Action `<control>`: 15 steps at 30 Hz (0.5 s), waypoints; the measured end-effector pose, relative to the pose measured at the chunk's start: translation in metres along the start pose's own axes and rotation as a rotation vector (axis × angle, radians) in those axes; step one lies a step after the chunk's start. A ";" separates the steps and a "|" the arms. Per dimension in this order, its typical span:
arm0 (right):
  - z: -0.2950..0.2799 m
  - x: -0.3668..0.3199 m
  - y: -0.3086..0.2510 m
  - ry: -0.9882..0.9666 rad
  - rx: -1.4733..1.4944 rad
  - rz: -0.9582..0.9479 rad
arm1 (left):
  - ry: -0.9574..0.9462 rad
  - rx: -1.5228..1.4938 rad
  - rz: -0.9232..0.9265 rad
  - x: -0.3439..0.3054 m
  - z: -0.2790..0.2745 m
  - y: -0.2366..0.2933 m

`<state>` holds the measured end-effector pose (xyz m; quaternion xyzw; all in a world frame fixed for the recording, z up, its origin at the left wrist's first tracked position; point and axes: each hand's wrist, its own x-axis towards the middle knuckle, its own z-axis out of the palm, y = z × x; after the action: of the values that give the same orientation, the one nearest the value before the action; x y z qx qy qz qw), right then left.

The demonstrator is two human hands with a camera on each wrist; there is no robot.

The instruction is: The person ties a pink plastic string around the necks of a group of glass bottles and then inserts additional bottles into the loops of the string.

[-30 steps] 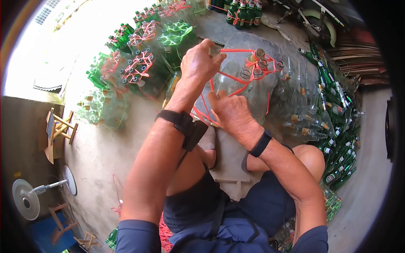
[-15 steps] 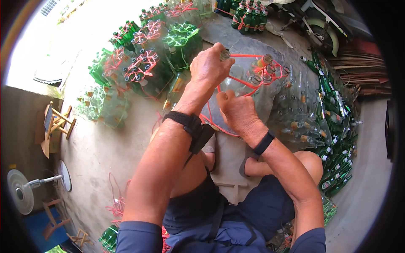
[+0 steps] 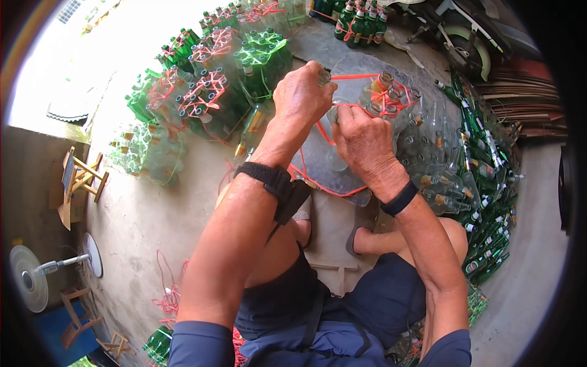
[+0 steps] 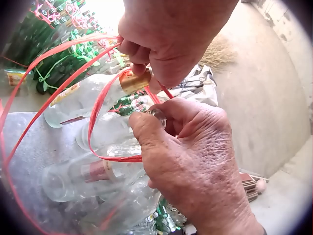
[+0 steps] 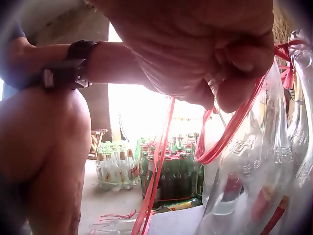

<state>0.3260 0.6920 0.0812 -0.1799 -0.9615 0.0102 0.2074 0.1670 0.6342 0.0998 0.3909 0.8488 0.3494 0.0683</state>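
Observation:
My left hand [image 3: 304,92] grips the neck of a clear glass bottle [image 4: 80,100], which tilts in the left wrist view and has a gold neck band. Red plastic string [image 3: 356,76] stretches from this hand to a group of clear bottles [image 3: 385,92] whose necks are bound together. Close beside it, my right hand [image 3: 367,144] pinches the string with curled fingers, right at the mouth of another clear bottle [image 4: 157,117]. A slack string loop [image 5: 215,152] hangs below the right fingers. The right palm hides part of the string.
Tied bundles of green bottles [image 3: 263,49] and clear bottles [image 3: 150,153] stand at the left. Loose clear bottles [image 3: 434,144] and a heap of green bottles [image 3: 483,165] lie to the right. A motorbike wheel [image 3: 468,52] is behind; a fan [image 3: 30,278] stands lower left.
My right hand has moved up and rightward, from the slack string to the bottle mouths. The left hand shifted slightly right at first, then stayed at its bottle neck.

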 end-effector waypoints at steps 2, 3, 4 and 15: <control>-0.001 0.001 0.001 0.002 -0.006 0.015 | 0.001 0.000 -0.001 0.000 -0.001 0.000; -0.001 0.002 0.002 0.000 -0.005 0.014 | 0.001 0.000 -0.004 0.001 -0.001 -0.001; 0.000 0.002 0.004 -0.021 0.005 0.033 | 0.011 0.012 -0.001 0.002 0.000 -0.001; -0.003 0.006 0.010 0.084 0.032 -0.019 | -0.016 0.077 -0.031 0.000 -0.008 0.003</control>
<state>0.3255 0.7031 0.0858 -0.1679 -0.9533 0.0159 0.2506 0.1663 0.6314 0.1075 0.3831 0.8669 0.3122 0.0654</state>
